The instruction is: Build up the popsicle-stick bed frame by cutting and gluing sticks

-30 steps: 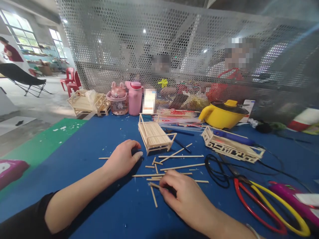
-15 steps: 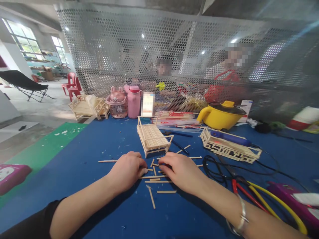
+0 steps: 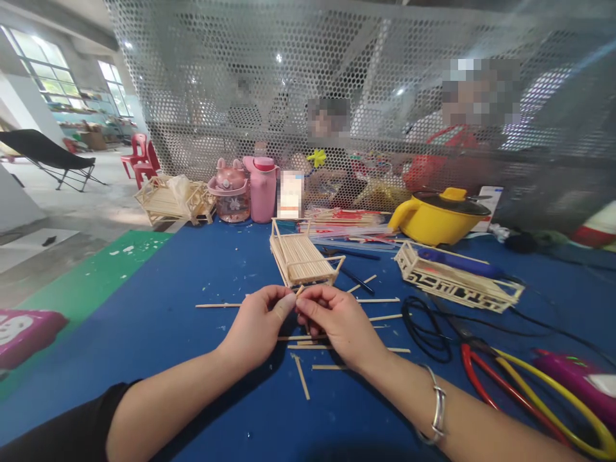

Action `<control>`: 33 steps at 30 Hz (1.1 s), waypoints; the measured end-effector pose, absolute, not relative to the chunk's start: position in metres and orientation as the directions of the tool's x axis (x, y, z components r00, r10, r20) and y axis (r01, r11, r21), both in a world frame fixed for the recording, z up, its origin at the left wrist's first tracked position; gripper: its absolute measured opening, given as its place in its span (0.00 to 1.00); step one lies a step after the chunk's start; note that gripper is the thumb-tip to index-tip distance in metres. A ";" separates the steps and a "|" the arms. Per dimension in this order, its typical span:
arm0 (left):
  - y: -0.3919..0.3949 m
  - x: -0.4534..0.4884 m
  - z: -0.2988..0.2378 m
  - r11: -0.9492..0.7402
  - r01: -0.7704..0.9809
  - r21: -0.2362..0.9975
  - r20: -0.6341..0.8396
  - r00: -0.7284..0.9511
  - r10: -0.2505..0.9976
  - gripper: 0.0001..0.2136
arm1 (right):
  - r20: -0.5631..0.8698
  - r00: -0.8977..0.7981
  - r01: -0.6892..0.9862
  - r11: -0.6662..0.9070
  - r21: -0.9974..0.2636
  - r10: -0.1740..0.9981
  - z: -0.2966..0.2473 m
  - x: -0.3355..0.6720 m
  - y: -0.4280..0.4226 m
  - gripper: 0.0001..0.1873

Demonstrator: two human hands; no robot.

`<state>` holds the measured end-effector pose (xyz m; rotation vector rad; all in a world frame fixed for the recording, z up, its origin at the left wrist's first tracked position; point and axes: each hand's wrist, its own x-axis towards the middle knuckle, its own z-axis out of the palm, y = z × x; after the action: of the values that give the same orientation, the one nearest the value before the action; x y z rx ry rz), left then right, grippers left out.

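A short piece of wooden stick (image 3: 299, 290) shows between the fingertips of both hands. My left hand (image 3: 262, 321) is closed in a pinch on it, thumb on top. From the other side my right hand (image 3: 339, 324) is pinching too, its fingers touching those of the left. Just beyond them stands a small bed-like frame (image 3: 305, 256) made of wooden sticks. Loose sticks (image 3: 301, 377) lie around and under the hands on the blue tabletop (image 3: 212, 391); some are partly covered by the fingers.
To the right are a stick-built tray (image 3: 457, 285) holding a blue-handled tool, black cable (image 3: 426, 333), red-and-yellow-handled cutters (image 3: 505, 378) and a yellow pot (image 3: 440, 218). Pink bottles (image 3: 262, 192) and another stick model (image 3: 168, 199) stand at the back. People sit behind the perforated screen (image 3: 202, 83).
Both hands have come together and lifted slightly from the table. A short stick piece is now between their fingertips. The view has shifted a little.
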<state>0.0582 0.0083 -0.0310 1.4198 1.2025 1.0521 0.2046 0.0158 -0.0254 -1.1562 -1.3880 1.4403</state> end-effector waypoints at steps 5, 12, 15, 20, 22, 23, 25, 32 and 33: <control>0.005 0.060 -0.031 -0.047 0.087 0.995 0.032 0.170 0.985 0.11 | -0.052 -0.240 0.028 -0.047 -0.999 0.969 -0.024 0.204 0.013 0.14; 0.017 0.056 -0.041 -0.076 0.166 0.983 0.079 -0.015 0.997 0.10 | 0.415 -0.247 0.503 0.482 -0.717 0.875 -0.015 0.222 0.030 0.08; 0.024 0.055 -0.045 -0.106 0.121 0.987 0.108 -0.013 0.994 0.13 | 0.583 -0.392 0.598 0.679 -0.425 0.711 -0.014 0.222 0.037 0.08; 0.031 0.054 -0.049 -0.177 0.057 0.982 0.174 0.064 0.983 0.12 | 0.659 -0.353 0.587 0.706 -0.397 0.664 -0.017 0.215 0.041 0.07; 0.032 0.054 -0.049 -0.190 0.076 0.979 0.185 0.062 0.981 0.12 | 0.617 -0.260 0.574 0.633 -0.519 0.743 -0.017 0.214 0.041 0.06; 0.031 0.054 -0.049 -0.195 0.095 0.976 0.190 0.059 0.980 0.12 | 0.583 -0.215 0.556 0.589 -0.586 0.784 -0.017 0.214 0.042 0.06; 0.032 0.053 -0.050 -0.202 0.132 0.970 0.196 0.056 0.979 0.13 | 0.490 -0.163 0.511 0.498 -0.701 0.857 -0.016 0.214 0.043 0.07; 0.037 0.053 -0.057 -0.233 0.132 0.963 0.227 0.056 0.972 0.13 | 0.349 -0.190 0.485 0.397 -0.779 0.918 -0.013 0.209 0.049 0.11; 0.037 0.053 -0.057 -0.236 0.126 0.964 0.230 0.058 0.971 0.13 | 0.338 -0.191 0.488 0.388 -0.782 0.921 -0.014 0.208 0.049 0.12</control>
<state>0.0530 0.0374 -0.0574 1.5027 1.1532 1.2830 0.2082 0.0492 -0.0135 -1.2239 -1.8258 0.6647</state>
